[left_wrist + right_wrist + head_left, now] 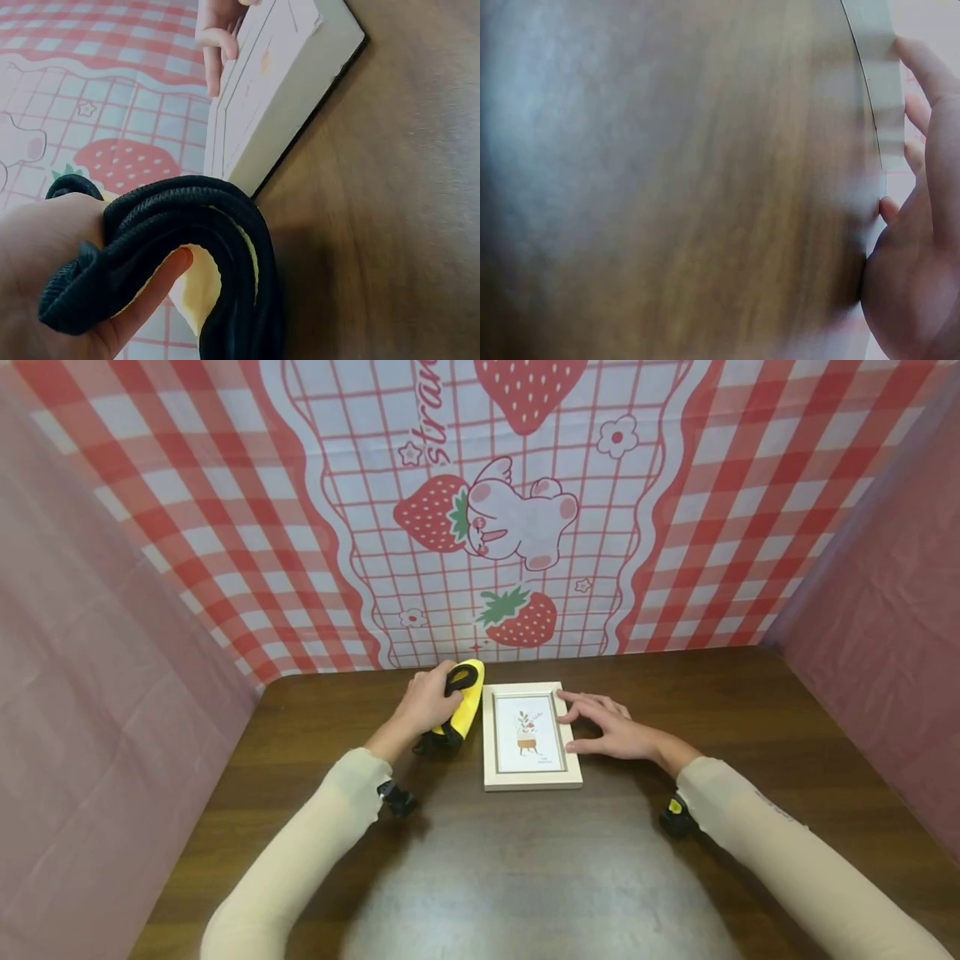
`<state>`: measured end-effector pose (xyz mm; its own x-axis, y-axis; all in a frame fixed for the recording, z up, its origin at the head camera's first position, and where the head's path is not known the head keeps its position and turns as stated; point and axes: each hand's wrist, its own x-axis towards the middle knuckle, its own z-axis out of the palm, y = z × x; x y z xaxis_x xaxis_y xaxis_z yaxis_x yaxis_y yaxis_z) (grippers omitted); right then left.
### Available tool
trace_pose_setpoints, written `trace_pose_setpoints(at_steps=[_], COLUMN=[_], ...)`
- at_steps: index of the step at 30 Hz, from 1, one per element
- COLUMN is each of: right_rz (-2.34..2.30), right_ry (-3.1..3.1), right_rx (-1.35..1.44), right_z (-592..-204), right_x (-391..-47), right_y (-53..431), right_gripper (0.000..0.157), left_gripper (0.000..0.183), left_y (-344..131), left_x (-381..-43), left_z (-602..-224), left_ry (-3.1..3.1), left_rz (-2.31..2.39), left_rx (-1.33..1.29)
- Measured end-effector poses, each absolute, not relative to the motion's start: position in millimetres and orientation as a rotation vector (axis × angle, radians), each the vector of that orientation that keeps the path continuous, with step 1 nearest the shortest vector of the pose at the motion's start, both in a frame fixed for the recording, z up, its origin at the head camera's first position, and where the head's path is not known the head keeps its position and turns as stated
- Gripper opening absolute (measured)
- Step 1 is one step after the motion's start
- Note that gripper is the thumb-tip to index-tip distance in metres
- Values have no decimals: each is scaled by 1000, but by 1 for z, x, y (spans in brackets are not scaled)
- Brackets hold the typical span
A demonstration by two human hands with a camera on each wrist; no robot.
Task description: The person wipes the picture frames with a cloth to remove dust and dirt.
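Observation:
A cream picture frame [493, 777] lies face up on the table, a potted-plant print showing inside it. To its left, my left hand [429, 700] grips a bunched yellow cloth [468, 706] with black edging. In the left wrist view, the thick black edging [191, 202] loops over the fingers, with yellow fabric showing inside the fold. My right hand [611, 727] rests its fingertips along the frame's right side, fingers spread and thumb nearer me. The right wrist view catches those fingers [928, 71] against the frame's pale side.
The dark wooden table [525, 877] runs back to a red-and-white checked cloth [300, 527] with strawberry prints, hanging behind the frame. Pink curtains [97, 693] hang at both sides. A small black camera [397, 799] sits at each wrist.

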<state>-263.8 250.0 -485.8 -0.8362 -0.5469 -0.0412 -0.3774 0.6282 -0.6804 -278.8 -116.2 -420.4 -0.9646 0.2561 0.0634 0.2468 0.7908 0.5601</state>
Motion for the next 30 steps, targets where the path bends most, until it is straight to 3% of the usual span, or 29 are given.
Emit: trace_pose_setpoints(at_steps=[30], right_rz=[-1000], right_ry=[2607], right_rx=[-745], right_z=[-486], right_x=[-264], right_y=[250], right_gripper=[30], left_gripper=[47], left_y=[-143], left_x=[-217], left_z=[-416], left_ry=[3054], left_rz=[849], left_rx=[671])
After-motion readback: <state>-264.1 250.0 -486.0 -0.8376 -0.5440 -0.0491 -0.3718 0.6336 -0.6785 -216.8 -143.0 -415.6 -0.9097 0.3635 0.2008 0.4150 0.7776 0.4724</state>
